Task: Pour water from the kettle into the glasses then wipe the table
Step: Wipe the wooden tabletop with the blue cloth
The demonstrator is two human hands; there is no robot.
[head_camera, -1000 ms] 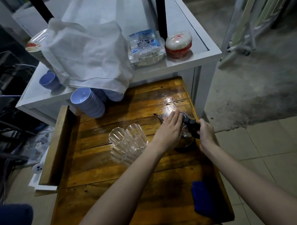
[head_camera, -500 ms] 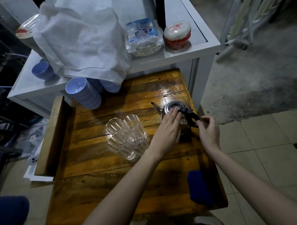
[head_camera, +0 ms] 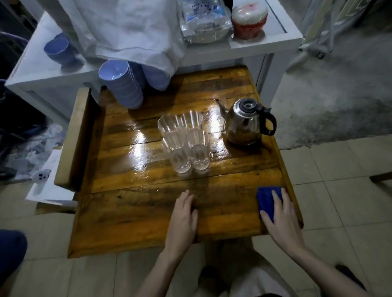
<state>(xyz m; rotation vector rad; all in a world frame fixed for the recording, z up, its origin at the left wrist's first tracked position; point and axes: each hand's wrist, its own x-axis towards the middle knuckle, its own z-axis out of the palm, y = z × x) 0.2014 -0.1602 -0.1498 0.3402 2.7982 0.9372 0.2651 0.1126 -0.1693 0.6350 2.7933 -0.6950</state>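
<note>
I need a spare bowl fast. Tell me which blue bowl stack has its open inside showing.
The front-left stack of blue bowls, tilted with its pale inside showing. The stack behind it is partly under the white cloth.

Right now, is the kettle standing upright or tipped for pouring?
Upright. The kettle sits flat on the wooden table, lid on top, and no hand touches it.
</note>
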